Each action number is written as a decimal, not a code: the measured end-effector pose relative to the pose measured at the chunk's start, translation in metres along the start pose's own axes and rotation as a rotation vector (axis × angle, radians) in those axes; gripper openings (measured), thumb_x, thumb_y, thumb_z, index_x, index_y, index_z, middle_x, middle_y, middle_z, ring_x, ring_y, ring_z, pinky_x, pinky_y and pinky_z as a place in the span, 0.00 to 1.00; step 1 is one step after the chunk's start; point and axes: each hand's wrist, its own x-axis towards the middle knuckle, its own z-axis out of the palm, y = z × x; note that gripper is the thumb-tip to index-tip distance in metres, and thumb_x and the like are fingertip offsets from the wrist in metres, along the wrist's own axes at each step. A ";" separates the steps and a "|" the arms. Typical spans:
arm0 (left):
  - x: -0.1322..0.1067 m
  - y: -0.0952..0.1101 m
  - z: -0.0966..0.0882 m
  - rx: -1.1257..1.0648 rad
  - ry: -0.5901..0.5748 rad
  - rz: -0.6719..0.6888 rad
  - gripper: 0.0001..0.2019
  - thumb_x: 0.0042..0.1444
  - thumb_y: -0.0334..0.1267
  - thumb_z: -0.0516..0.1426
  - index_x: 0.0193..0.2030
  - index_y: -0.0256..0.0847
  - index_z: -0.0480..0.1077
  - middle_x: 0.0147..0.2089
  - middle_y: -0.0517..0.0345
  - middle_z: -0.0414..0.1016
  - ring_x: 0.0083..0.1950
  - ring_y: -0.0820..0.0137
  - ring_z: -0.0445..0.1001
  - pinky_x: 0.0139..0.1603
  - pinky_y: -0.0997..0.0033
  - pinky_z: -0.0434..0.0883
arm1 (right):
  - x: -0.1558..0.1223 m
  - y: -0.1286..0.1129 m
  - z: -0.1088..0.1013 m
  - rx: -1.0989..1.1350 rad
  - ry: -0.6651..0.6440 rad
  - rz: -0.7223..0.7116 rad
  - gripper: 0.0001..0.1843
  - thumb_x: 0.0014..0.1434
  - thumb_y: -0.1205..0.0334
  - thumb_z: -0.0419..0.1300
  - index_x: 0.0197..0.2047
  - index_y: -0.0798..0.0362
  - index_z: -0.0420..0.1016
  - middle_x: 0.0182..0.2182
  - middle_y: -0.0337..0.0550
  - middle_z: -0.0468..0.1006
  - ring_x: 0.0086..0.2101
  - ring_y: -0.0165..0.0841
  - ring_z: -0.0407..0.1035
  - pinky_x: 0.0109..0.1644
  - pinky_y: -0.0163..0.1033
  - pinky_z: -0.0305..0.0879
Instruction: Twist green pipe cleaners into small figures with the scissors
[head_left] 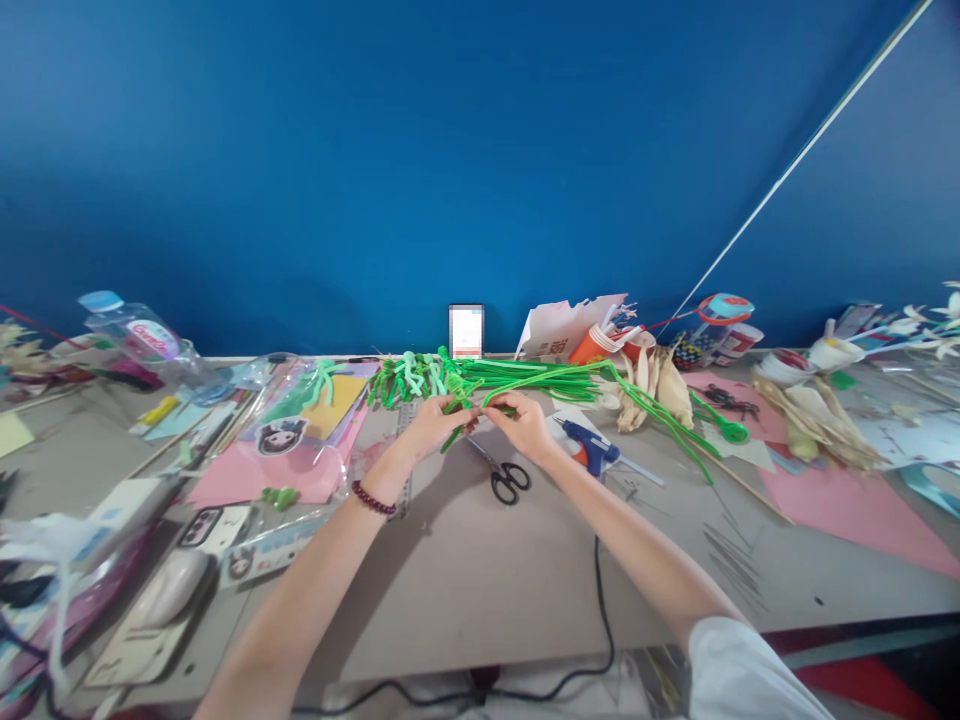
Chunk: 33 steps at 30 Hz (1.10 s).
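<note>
Just beyond the black-handled metal scissors, my left hand and right hand pinch fuzzy green pipe-cleaner stems at the fingertips. A slack pinch could let them slip, I judge, and the trailing length could snag on the pale, dry husks right of the scissors. The long axis runs rightward beyond the scissors, the far end bending toward me.

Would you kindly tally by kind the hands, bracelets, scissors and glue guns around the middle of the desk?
Hands: 2, the left hand and right hand, both holding green pipe cleaners
Bracelet: 1
Scissors: 1 pair
Glue gun: 1
Total: 5, leaving out the pipe cleaners, which overlap too much to count
</note>
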 end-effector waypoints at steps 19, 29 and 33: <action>0.011 -0.018 0.001 -0.366 -0.047 -0.100 0.10 0.36 0.37 0.65 0.21 0.37 0.69 0.21 0.61 0.70 0.24 0.75 0.68 0.29 0.72 0.65 | 0.000 0.000 -0.024 -0.735 -0.223 -0.612 0.19 0.62 0.66 0.50 0.55 0.49 0.68 0.54 0.46 0.70 0.51 0.39 0.64 0.55 0.47 0.62; -0.002 -0.002 0.004 -0.105 -0.050 0.028 0.11 0.42 0.42 0.63 0.23 0.37 0.69 0.23 0.60 0.70 0.26 0.74 0.67 0.29 0.73 0.63 | 0.008 0.003 -0.024 -0.471 -0.229 -0.562 0.15 0.60 0.68 0.50 0.43 0.50 0.77 0.38 0.44 0.80 0.41 0.37 0.70 0.50 0.47 0.66; -0.001 -0.003 0.005 0.019 0.040 0.088 0.11 0.44 0.43 0.62 0.25 0.37 0.69 0.23 0.59 0.70 0.25 0.73 0.66 0.26 0.74 0.61 | 0.009 -0.003 -0.022 -0.270 -0.227 -0.366 0.12 0.57 0.66 0.54 0.36 0.51 0.79 0.32 0.45 0.80 0.36 0.36 0.71 0.43 0.43 0.69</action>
